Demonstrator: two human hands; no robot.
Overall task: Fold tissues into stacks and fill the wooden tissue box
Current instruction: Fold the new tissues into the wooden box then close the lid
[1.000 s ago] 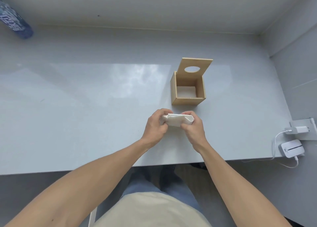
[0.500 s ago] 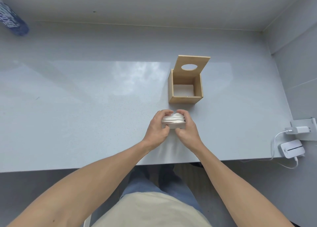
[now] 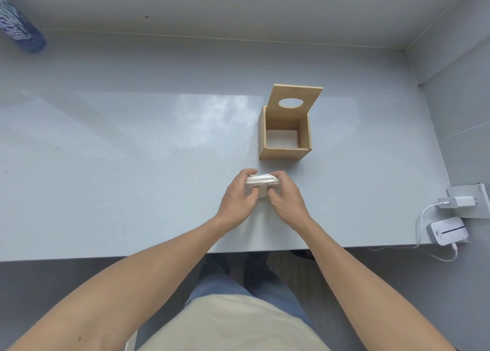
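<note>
A folded stack of white tissues (image 3: 261,184) is pinched between my left hand (image 3: 238,199) and my right hand (image 3: 287,200) just above the grey table, both hands closed around its ends. A little beyond them stands the wooden tissue box (image 3: 285,153), open at the top, its lid (image 3: 294,100) with an oval hole tilted up at the back. The inside of the box shows a pale bottom; I cannot tell whether tissues lie in it.
The grey table (image 3: 132,151) runs wide to the left, with a wall behind. A blue bottle (image 3: 20,28) lies at the far left corner. At the right edge sit a white charger (image 3: 461,201), a white device (image 3: 448,233) and its cable.
The tissue stack has been squeezed shorter and thicker between my hands, which have drawn closer together. The box has not moved.
</note>
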